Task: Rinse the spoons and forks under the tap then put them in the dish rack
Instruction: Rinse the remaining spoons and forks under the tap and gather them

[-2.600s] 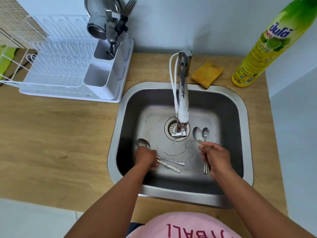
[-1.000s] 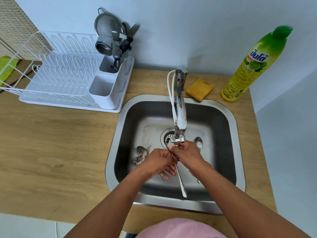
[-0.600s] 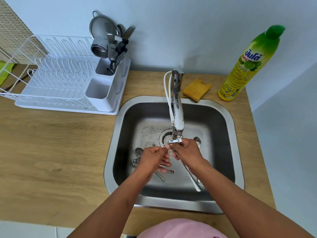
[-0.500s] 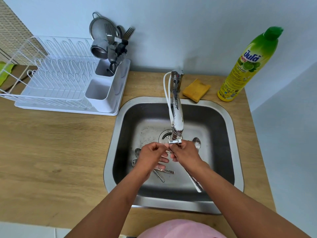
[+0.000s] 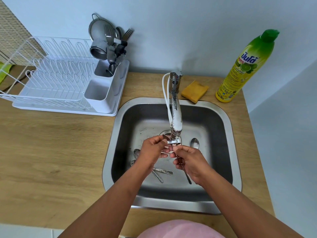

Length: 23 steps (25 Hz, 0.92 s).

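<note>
My right hand point(image 5: 189, 162) grips a steel spoon point(image 5: 185, 174) by its handle, just under the tap's point(image 5: 175, 117) spout. My left hand point(image 5: 152, 150) pinches the spoon's bowl end at the spout; the bowl is mostly hidden by fingers and the tap head. Two more spoons point(image 5: 136, 154) lie on the left of the sink point(image 5: 229, 127) floor, their handles point(image 5: 163, 171) showing below my left wrist. Another spoon point(image 5: 194, 143) lies right of the drain. The white dish rack point(image 5: 56, 79) stands at the back left; its cutlery holder point(image 5: 106, 88) has forks and utensils point(image 5: 116, 47) in the rear compartment.
A yellow sponge point(image 5: 194, 91) lies behind the sink, right of the tap. A green and yellow dish-soap bottle point(image 5: 245, 66) stands at the back right. A wooden counter point(image 5: 51, 152) surrounds the sink. The wall runs right behind the rack.
My right hand took a spoon off the sink floor and raised it to the spout. My left hand left the spoons on the left and came to its bowl end.
</note>
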Each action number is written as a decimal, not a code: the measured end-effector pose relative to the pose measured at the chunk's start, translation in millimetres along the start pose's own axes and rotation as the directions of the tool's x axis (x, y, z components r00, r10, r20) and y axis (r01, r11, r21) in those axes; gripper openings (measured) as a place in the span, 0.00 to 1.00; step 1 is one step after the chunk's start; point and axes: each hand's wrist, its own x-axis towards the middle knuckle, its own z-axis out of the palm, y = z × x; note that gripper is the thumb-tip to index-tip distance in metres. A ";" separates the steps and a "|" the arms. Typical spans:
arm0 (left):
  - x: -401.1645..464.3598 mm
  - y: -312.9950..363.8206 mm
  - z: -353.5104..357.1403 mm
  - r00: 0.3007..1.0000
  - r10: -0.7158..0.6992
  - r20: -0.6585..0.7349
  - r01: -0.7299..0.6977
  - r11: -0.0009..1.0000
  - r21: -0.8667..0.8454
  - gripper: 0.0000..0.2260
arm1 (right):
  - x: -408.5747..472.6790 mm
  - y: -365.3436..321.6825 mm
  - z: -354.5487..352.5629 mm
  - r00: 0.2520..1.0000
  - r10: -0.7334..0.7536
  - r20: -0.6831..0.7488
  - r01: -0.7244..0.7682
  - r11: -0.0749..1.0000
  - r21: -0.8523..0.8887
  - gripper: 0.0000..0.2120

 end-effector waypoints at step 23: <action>-0.9 -7.1 -5.2 0.999 -0.028 0.034 0.032 0.990 -0.137 0.04 | -0.6 11.5 -12.0 0.996 0.090 0.022 -0.092 0.992 0.081 0.11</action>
